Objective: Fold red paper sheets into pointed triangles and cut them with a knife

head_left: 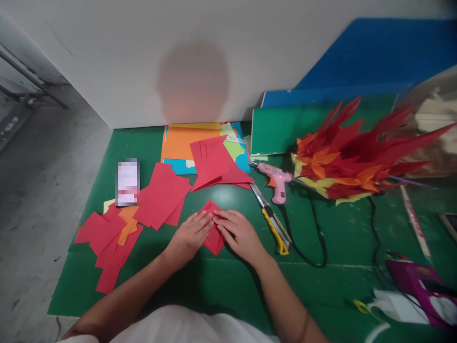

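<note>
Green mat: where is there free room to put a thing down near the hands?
Bare mat lies nearer you than the left hand and right hand, between the red scraps and the black cable. A second patch lies right of the cable. Crowded: red sheets beside the left hand, knife and glue gun beside the right.

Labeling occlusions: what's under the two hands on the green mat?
A red paper piece lies under the left hand and right hand. Its top and bottom corners show; the covered sides cannot be seen.
</note>
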Tool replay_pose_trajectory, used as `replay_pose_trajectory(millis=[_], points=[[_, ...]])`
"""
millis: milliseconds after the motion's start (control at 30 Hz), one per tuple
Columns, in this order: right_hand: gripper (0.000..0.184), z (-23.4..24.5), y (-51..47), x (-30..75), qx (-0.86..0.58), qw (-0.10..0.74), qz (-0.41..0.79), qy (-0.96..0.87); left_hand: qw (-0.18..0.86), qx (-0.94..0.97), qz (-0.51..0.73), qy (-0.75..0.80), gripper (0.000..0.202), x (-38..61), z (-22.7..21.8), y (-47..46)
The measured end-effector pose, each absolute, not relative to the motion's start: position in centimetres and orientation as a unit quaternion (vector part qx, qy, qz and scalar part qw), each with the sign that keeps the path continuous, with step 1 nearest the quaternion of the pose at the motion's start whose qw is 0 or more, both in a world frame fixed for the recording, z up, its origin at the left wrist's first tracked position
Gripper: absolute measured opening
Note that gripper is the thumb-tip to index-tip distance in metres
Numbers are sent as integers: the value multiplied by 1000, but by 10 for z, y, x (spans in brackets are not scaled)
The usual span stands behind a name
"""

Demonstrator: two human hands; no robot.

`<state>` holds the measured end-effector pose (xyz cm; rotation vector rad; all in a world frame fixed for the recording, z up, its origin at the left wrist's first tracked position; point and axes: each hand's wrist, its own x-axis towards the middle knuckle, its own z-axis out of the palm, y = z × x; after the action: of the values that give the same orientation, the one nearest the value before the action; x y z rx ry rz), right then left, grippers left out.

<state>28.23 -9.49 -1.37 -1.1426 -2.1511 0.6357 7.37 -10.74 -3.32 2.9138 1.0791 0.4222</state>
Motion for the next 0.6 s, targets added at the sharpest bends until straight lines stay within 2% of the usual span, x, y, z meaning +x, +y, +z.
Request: replay_pose_trajectory(millis=[367, 600], points=[[46, -5, -87, 265, -483, 217, 202, -824, -10, 898, 138, 418, 34, 87, -18, -120], [52, -3, -81, 252, -510, 104, 179, -835, -8, 903, 34, 427, 39, 94, -19, -126]])
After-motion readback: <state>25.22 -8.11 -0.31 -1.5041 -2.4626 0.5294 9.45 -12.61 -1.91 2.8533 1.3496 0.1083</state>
